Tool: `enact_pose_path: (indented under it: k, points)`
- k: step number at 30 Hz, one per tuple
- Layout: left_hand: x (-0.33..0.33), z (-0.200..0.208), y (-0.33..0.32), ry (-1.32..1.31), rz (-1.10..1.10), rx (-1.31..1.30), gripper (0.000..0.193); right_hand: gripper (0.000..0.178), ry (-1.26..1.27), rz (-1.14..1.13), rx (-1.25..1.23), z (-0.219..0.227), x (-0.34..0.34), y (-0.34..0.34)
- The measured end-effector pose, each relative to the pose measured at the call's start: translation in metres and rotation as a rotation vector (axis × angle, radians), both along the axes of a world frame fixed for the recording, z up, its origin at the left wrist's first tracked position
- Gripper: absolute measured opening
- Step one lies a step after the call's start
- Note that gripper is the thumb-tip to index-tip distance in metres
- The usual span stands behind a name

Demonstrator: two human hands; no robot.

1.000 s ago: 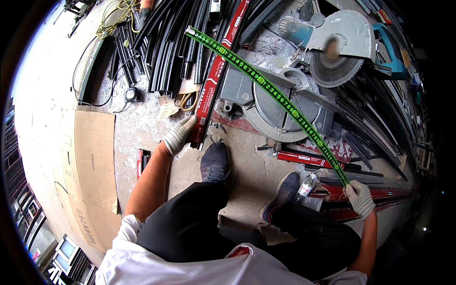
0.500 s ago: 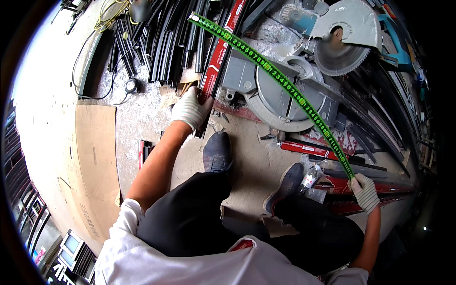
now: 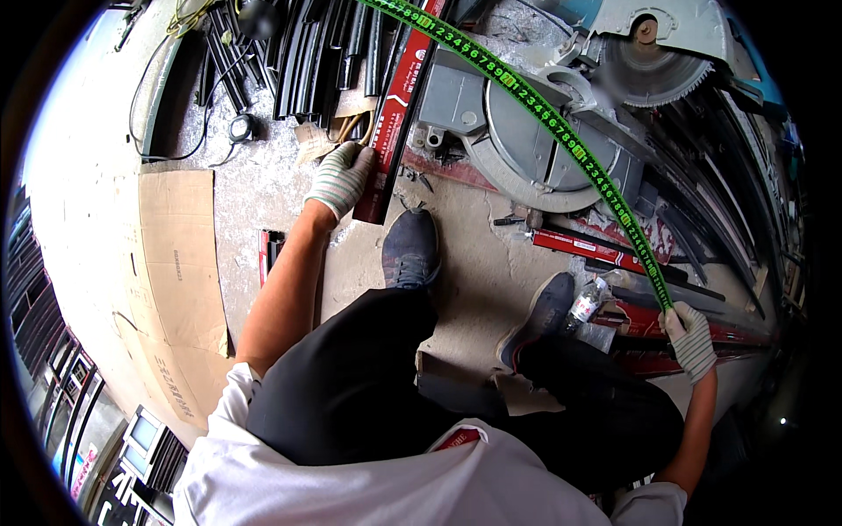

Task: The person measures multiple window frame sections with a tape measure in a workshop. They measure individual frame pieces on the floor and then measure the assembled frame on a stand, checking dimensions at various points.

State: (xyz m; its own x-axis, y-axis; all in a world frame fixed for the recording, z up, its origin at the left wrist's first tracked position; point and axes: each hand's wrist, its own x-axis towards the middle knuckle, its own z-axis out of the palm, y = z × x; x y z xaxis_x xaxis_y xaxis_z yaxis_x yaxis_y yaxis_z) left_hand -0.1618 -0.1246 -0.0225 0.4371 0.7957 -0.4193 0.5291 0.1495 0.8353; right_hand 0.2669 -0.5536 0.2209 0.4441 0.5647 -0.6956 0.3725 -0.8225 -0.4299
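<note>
My left hand (image 3: 338, 181), in a striped knit glove, grips the left edge near the close end of a long black profile with a red label strip (image 3: 400, 110). Its fingertips are partly hidden by the profile. At the right, my gloved right hand (image 3: 691, 342) is closed on the near end of a bright green tape measure (image 3: 561, 131). The blade is pulled out long and bows across the saw and over the profile to the top edge, where its far end leaves the view. Any case in the right hand is hidden.
A mitre saw's grey base (image 3: 517, 158) and toothed blade (image 3: 653, 74) stand ahead on the right. Black profiles (image 3: 303, 83) lie at the back left, with others along the right. A plastic bottle (image 3: 586, 302) is beside my right shoe; cardboard (image 3: 184, 263) lies left.
The view has shifted, and the tape's far end has gone out at the top. The profile shows more of its red face; my left hand has moved from over it to its left edge.
</note>
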Motion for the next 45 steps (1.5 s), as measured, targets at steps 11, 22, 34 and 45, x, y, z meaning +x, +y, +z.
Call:
enact_pose_path:
  k: [11, 22, 34, 45]
  points:
    - [0.052, 0.026, 0.004, 0.328, -0.148, 0.106, 0.085, 0.02, -0.003, 0.023, 0.024, 0.006, 0.001, 0.003]
    - [0.031, 0.031, -0.025, 0.255, -0.011, 0.129, 0.049, 0.022, -0.078, 0.031, 0.011, 0.014, -0.007, 0.005]
    - [-0.067, 0.054, -0.112, 0.491, 0.056, 0.308, 0.046, 0.023, -0.113, 0.041, 0.092, 0.023, -0.015, 0.006]
    - [-0.171, -0.028, -0.133, -0.257, 0.615, -0.187, 0.04, 0.025, -0.168, 0.053, 0.273, 0.03, -0.016, -0.012]
